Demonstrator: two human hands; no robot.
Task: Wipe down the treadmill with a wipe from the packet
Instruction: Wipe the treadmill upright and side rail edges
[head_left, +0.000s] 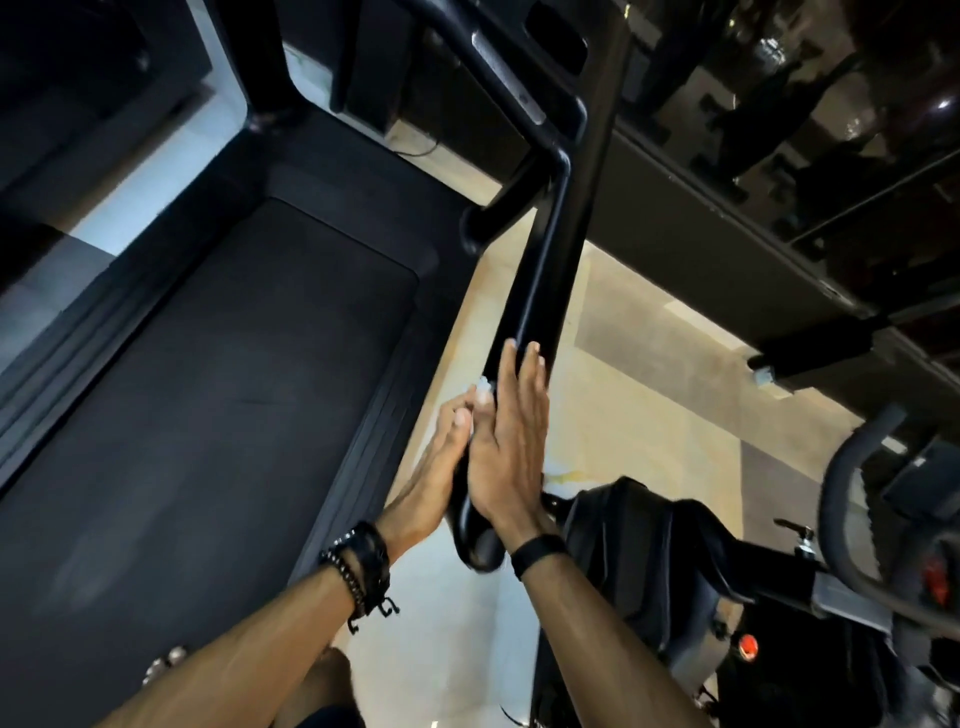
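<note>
While your hands press flat against either side of the treadmill's right handrail (540, 291), you are mid-wipe, not finished. On your left, the running belt (223, 374) shows no sign either way of cleaning. Your left hand (431, 473) lies with straight fingers against the rail's near side, a scrap of white wipe (482, 391) peeking out at the fingertips; your right hand (511, 441) lies flat opposite. I judge the upper rail remains. No packet is visible.

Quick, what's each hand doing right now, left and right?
Left hand: straight fingers press a white wipe against the black treadmill handrail.
Right hand: open, flat on the handrail, holding nothing.
</note>
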